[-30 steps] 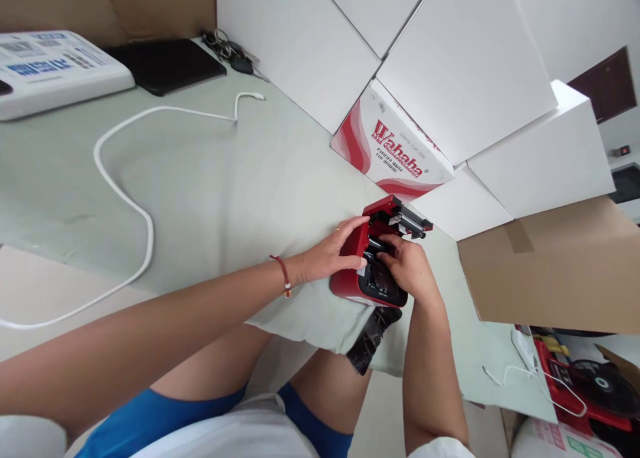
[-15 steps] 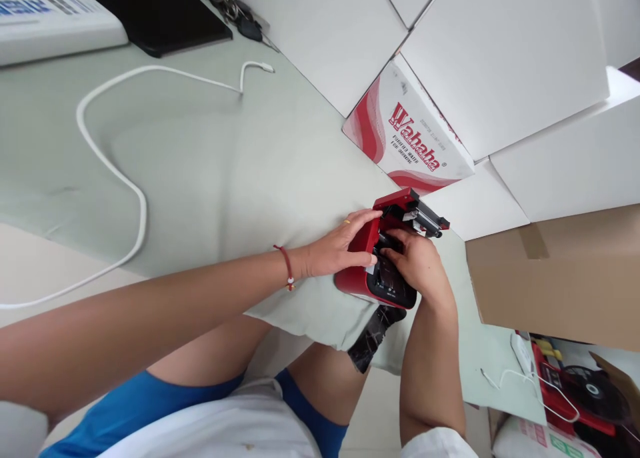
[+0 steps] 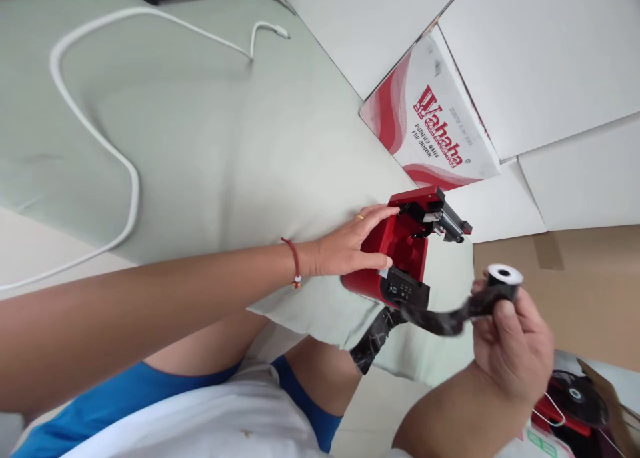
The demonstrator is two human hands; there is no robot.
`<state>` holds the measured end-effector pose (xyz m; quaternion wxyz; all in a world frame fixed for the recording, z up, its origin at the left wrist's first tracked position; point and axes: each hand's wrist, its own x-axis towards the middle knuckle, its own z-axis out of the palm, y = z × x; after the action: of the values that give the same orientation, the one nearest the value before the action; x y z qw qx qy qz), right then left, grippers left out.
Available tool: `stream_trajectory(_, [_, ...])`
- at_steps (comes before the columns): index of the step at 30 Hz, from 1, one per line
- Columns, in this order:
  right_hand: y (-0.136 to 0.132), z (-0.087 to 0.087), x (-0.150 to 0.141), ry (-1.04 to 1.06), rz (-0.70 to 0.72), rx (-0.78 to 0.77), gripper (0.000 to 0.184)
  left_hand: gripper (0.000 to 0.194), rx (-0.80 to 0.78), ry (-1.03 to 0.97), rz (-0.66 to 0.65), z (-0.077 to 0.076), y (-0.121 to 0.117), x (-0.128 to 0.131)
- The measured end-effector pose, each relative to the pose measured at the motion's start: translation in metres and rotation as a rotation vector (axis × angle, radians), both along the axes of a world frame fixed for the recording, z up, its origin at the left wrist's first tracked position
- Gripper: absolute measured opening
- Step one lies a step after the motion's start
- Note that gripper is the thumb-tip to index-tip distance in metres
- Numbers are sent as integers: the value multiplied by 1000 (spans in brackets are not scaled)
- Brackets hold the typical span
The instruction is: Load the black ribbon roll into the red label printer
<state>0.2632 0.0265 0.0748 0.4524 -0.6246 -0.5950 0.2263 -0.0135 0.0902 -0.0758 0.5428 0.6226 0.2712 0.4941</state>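
Note:
A small red printer (image 3: 405, 248) with its lid flipped open sits near the front edge of the pale green table (image 3: 215, 151). My left hand (image 3: 350, 245) grips its left side, thumb and fingers clamped on the red shell. My right hand (image 3: 510, 345) is off to the right, closed around a black paper roll (image 3: 500, 286) with a white core. A dark printed strip (image 3: 425, 319) trails from the roll, across the printer's black front panel and down over the table edge. The printer's red compartment stands bare.
A white cable (image 3: 120, 158) loops across the table on the left. White boxes (image 3: 530, 51) and a red-and-white Wahaha carton (image 3: 430, 121) stand behind the printer. A brown cardboard box (image 3: 575, 291) lies on the right, with a red item and black discs (image 3: 575, 398) below it.
My right hand has lifted the roll out of the printer's compartment and carried it to the right, drawing the strip along. My left hand stays on the printer. The view has shifted downward.

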Motion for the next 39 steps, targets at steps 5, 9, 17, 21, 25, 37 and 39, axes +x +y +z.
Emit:
stream_trajectory(5, [-18,-18,66,-128,-202,-293,59,92,12,-3,11,-2,0,0])
stream_trajectory(9, [-15,-50,89,-427,-196,-437,69,92,23,2,19,-2,0,2])
stream_trajectory(17, [-14,-92,80,-504,-209,-382,76,89,17,1,31,3,-1,0])
stream_trajectory(21, [-32,-80,47,-483,-2,-292,53,88,17,-4,37,5,-3,-1])
stream_trajectory(25, [-37,-73,20,-503,220,-359,34,91,0,13,26,8,-3,-2])
stream_trajectory(37, [-33,-65,8,-644,298,-429,33,92,-32,-3,26,9,-2,-1])
stream_trajectory(39, [-36,-37,6,-655,461,-454,32,93,-21,0,14,8,-1,-1])
